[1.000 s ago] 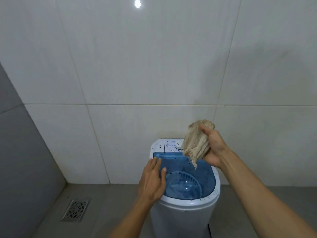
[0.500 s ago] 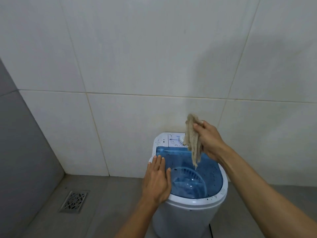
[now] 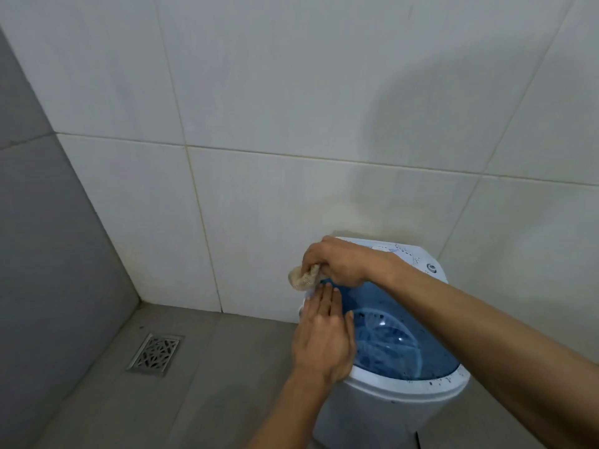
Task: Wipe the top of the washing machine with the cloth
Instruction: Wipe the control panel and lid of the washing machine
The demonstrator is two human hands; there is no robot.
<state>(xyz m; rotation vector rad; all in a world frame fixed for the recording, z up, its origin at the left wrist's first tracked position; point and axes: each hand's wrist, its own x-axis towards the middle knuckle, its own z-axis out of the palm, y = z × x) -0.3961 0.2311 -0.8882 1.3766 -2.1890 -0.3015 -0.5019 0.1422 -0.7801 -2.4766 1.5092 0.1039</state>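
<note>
A small white washing machine (image 3: 398,403) with a translucent blue lid (image 3: 382,322) stands against the tiled wall. My right hand (image 3: 337,262) is shut on a bunched beige cloth (image 3: 303,278) and presses it on the machine's far left top corner. My left hand (image 3: 324,338) lies flat, fingers together, on the left edge of the lid, just below the cloth. The white control panel (image 3: 418,257) with a dial shows behind my right wrist. Dark specks dot the front rim.
White wall tiles (image 3: 291,124) rise directly behind the machine. A grey wall (image 3: 48,254) closes the left side. A metal floor drain (image 3: 157,353) sits in the grey floor to the left of the machine.
My right hand has come down from above the lid to the far left corner, and the hanging cloth is now bunched against the top. The camera has swung left, and my left hand stays on the lid edge.
</note>
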